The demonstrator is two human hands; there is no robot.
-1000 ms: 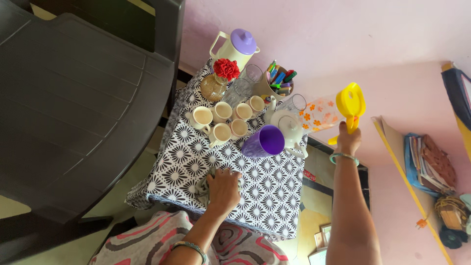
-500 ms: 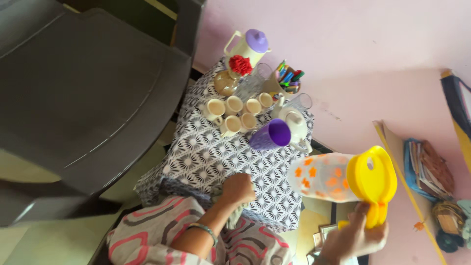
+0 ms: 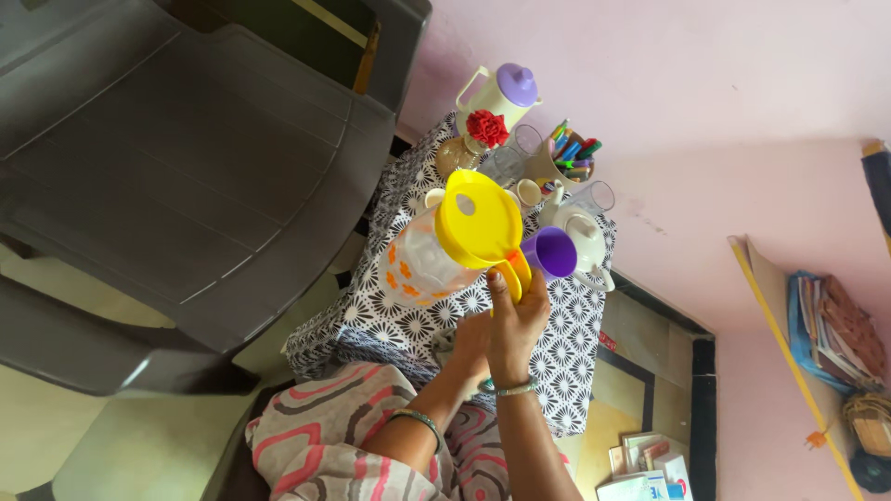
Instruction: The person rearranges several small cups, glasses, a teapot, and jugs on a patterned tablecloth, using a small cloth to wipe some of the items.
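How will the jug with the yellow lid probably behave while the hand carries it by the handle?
The jug looks like thin clear plastic, so it is probably light and not fragile. The right hand grips only the yellow handle, so the tilted body may swing. Whether it holds liquid cannot be told; if so, it could spill at the lid.

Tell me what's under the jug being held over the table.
Under the jug, held by the right hand, lies the patterned tablecloth. Two cream cups peek past its yellow lid; anything else beneath it is covered.
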